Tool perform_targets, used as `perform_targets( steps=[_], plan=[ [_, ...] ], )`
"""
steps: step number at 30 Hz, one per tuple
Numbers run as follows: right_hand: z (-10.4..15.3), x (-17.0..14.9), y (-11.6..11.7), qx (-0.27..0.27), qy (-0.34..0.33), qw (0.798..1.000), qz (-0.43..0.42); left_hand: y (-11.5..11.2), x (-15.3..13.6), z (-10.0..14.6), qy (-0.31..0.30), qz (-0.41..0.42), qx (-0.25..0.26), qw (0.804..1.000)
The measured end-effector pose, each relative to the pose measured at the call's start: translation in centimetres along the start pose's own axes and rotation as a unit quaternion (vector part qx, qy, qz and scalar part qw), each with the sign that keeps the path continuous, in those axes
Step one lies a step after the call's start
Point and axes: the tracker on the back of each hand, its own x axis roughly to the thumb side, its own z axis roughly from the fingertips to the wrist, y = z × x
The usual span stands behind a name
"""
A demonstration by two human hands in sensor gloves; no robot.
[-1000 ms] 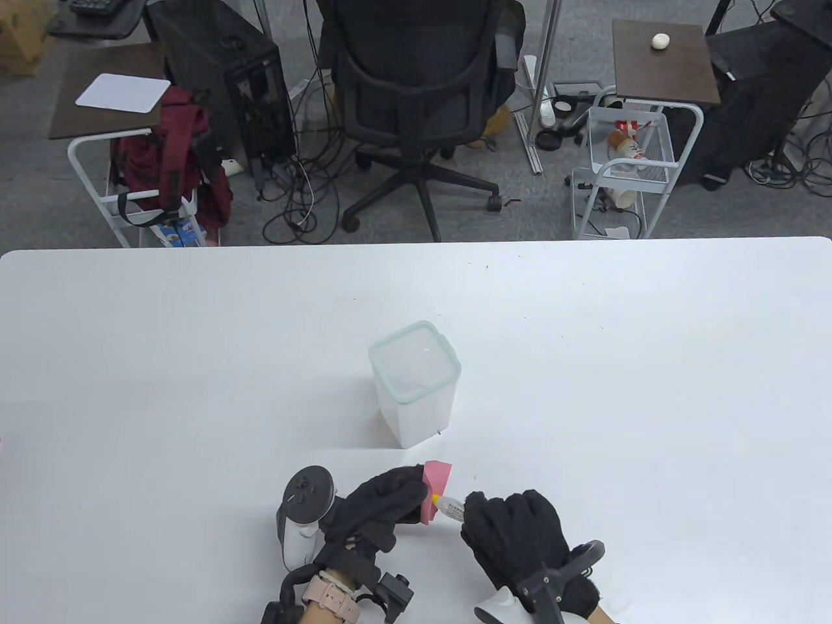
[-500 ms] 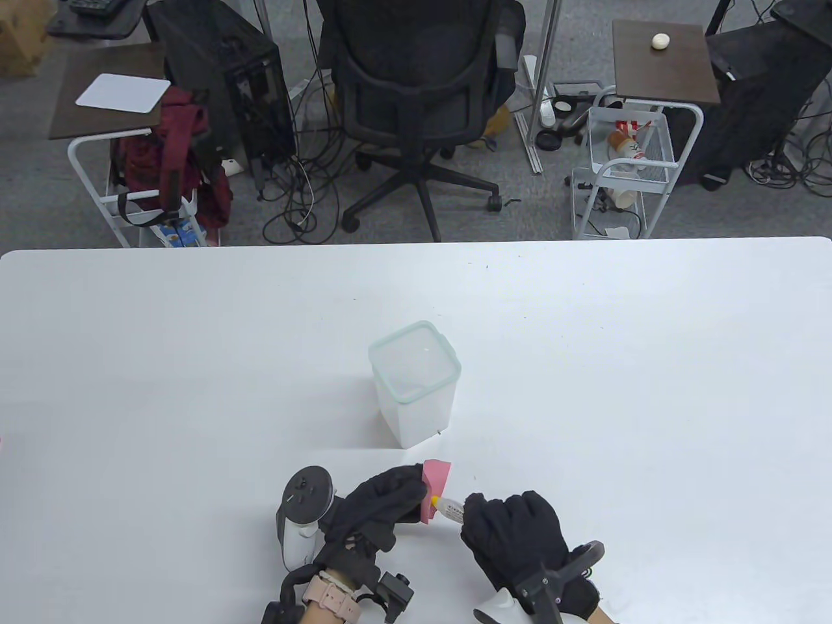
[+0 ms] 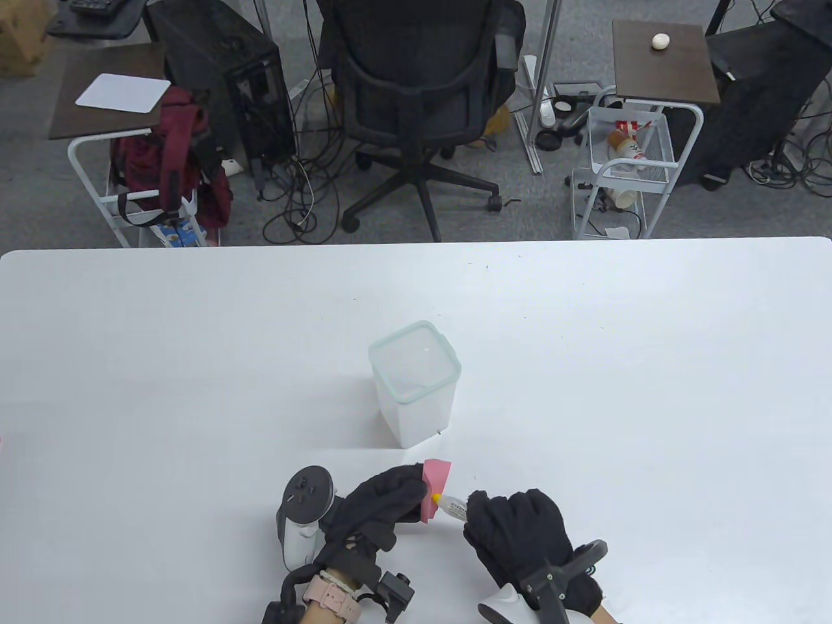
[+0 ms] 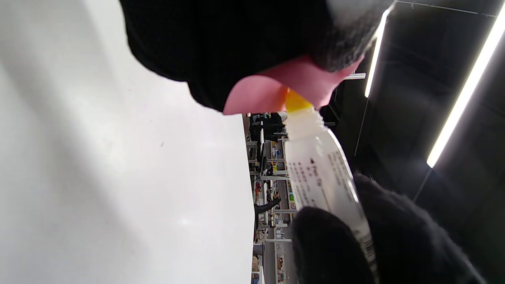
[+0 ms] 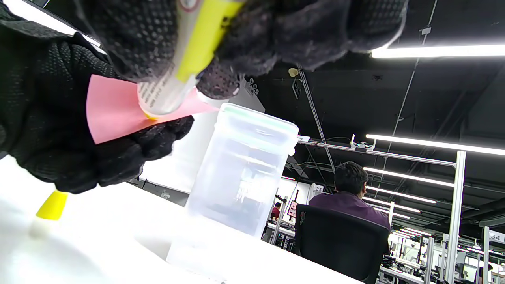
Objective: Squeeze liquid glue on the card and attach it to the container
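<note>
Between the left hand's [image 3: 383,504] pinching fingers, the thin pink paper card [image 3: 434,484] is flexing; it looks floppy, so edge-holding suits while the right hand [image 3: 517,530] is gripping the translucent plastic glue bottle [image 3: 452,507].

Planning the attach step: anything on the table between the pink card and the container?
Nothing visible. The pink card, held in the left hand, sits just in front of the container with bare table between. The right hand holds the glue bottle off to the side.
</note>
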Motion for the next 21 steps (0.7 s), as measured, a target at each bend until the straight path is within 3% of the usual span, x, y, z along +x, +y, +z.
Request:
perform_targets(
  steps=[5, 13, 19, 21],
  plan=[
    [0.0, -0.1, 0.2, 0.007, 0.0, 1.0, -0.008, 0.1, 0.0, 0.1, -0.001, 0.002, 0.002, 1.0],
    [0.1, -2.1, 1.0, 0.021, 0.065, 0.994, -0.091, 0.6, 0.1, 0.2, -0.006, 0.02, 0.021, 1.0],
    [0.0, -3.8, 2.2, 0.044, 0.135, 0.965, -0.221, 0.6, 0.1, 0.2, -0.005, 0.022, 0.025, 0.999],
    [0.0, -4.5, 2.6, 0.051, 0.171, 0.946, -0.272, 0.6, 0.1, 0.2, -0.005, 0.023, 0.025, 0.999]
  ],
)
